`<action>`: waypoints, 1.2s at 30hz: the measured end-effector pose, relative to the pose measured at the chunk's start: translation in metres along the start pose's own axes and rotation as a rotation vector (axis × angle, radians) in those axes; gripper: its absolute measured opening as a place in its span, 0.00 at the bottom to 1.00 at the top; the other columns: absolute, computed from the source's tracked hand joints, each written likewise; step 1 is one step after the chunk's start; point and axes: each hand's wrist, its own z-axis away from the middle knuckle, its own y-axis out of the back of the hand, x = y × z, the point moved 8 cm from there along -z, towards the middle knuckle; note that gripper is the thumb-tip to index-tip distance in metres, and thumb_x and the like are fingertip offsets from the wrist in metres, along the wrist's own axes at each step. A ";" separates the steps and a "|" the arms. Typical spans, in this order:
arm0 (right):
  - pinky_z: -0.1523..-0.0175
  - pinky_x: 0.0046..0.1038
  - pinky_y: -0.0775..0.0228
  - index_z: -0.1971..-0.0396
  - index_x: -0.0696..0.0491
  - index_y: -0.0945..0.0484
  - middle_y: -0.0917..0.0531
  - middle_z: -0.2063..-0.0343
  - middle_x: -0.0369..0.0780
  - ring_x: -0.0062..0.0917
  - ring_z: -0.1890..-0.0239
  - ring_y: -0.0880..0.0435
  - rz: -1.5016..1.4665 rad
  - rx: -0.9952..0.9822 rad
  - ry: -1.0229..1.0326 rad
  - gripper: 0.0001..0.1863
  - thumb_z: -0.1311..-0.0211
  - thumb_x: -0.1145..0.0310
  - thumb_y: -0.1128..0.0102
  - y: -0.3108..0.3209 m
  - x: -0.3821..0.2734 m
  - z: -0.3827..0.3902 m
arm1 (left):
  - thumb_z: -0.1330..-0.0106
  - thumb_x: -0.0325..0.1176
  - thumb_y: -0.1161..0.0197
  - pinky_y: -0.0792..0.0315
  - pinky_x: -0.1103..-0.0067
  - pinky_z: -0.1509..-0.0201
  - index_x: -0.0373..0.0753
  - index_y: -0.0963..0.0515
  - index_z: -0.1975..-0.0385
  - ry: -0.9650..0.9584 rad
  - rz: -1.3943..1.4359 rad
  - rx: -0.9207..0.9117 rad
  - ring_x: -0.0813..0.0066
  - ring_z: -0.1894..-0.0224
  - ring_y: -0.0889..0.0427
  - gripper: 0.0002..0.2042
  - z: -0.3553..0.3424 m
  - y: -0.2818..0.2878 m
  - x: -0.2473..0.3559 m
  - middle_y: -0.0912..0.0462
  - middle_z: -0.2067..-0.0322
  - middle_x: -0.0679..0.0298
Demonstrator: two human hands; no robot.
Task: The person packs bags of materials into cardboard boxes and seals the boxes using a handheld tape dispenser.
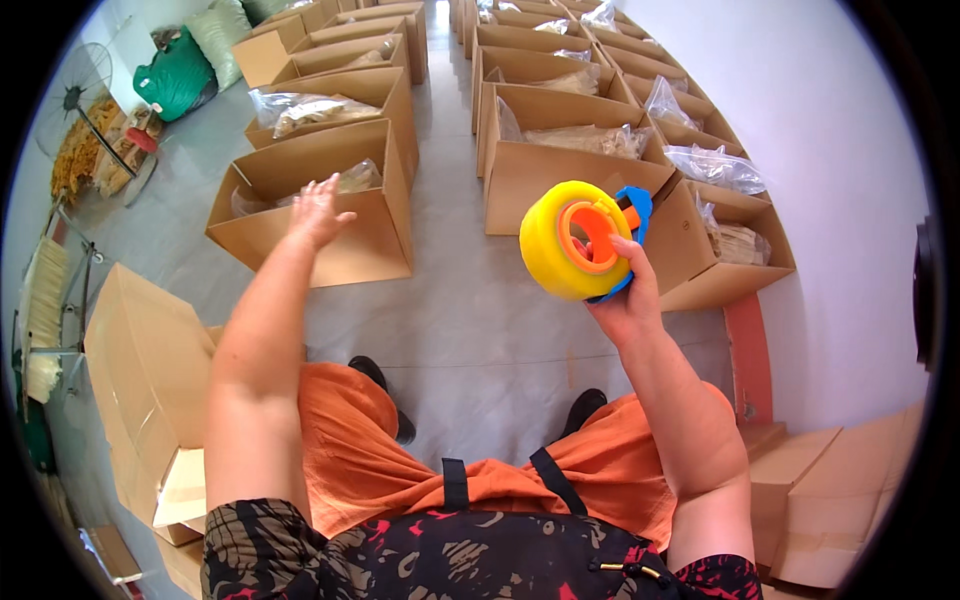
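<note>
My right hand (622,285) grips a tape dispenser (634,203) with a blue frame and orange hub, carrying a thick yellow tape roll (545,238). It is held up in front of the boxes on the right. My left hand (318,212), fingers apart and holding nothing, is raised over the near side of an open cardboard box (350,255) at the left, which contains plastic-bagged material (358,178). Whether my fingertips touch the box cannot be told. To the right, another open box (540,180) holds bagged pale material (590,140).
Rows of open boxes (335,55) extend away on both sides of a grey floor aisle (445,140). Cardboard (140,380) stands by my left arm, more boxes (840,480) lie behind at right. Sacks (170,75), a fan (72,98) and a wheeled rack (75,350) are far left; a white wall is right.
</note>
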 end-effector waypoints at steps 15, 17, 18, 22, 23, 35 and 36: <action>0.39 0.37 0.28 0.40 0.50 0.30 0.20 0.48 0.39 0.28 0.47 0.19 0.023 0.049 0.028 0.26 0.38 0.64 0.38 0.024 -0.016 -0.037 | 0.39 0.43 0.32 0.27 0.64 0.56 0.40 0.21 0.76 -0.647 0.217 0.100 0.56 0.62 0.24 0.13 0.020 -0.015 0.086 0.24 0.69 0.60; 0.40 0.36 0.27 0.41 0.50 0.30 0.19 0.49 0.39 0.27 0.48 0.18 0.032 0.070 0.054 0.26 0.38 0.64 0.38 0.024 -0.022 -0.034 | 0.37 0.43 0.33 0.26 0.65 0.56 0.41 0.20 0.75 -0.797 0.235 0.063 0.56 0.61 0.23 0.12 0.047 -0.017 0.130 0.23 0.68 0.61; 0.40 0.36 0.27 0.41 0.50 0.30 0.19 0.50 0.39 0.27 0.49 0.18 0.030 0.081 0.056 0.26 0.39 0.64 0.37 0.025 -0.025 -0.031 | 0.36 0.43 0.34 0.26 0.66 0.56 0.42 0.20 0.74 -0.868 0.245 0.016 0.57 0.60 0.23 0.11 0.066 -0.012 0.156 0.23 0.68 0.62; 0.41 0.33 0.27 0.42 0.51 0.29 0.20 0.50 0.37 0.26 0.50 0.19 0.064 0.100 0.081 0.26 0.42 0.67 0.35 0.026 -0.030 -0.024 | 0.33 0.46 0.37 0.25 0.66 0.56 0.41 0.21 0.75 -0.952 0.367 -0.081 0.58 0.60 0.23 0.15 0.132 -0.002 0.227 0.24 0.69 0.61; 0.41 0.32 0.27 0.42 0.51 0.28 0.19 0.51 0.37 0.26 0.50 0.18 0.081 0.109 0.084 0.26 0.42 0.67 0.34 0.033 -0.031 -0.025 | 0.33 0.47 0.37 0.24 0.67 0.56 0.42 0.20 0.74 -0.968 0.356 -0.128 0.58 0.59 0.22 0.15 0.147 -0.002 0.247 0.24 0.68 0.61; 0.44 0.30 0.25 0.46 0.53 0.25 0.17 0.55 0.37 0.25 0.54 0.16 0.164 0.229 0.159 0.23 0.42 0.67 0.33 0.093 -0.039 -0.003 | 0.31 0.56 0.42 0.22 0.65 0.50 0.43 0.17 0.60 -0.981 0.516 -0.635 0.56 0.52 0.19 0.21 0.235 -0.015 0.336 0.21 0.57 0.59; 0.44 0.30 0.25 0.46 0.54 0.25 0.17 0.56 0.38 0.25 0.55 0.16 0.158 0.234 0.167 0.23 0.42 0.67 0.33 0.100 -0.043 -0.005 | 0.30 0.56 0.42 0.23 0.65 0.48 0.45 0.16 0.55 -0.881 0.448 -0.703 0.56 0.51 0.19 0.21 0.220 -0.002 0.320 0.20 0.54 0.59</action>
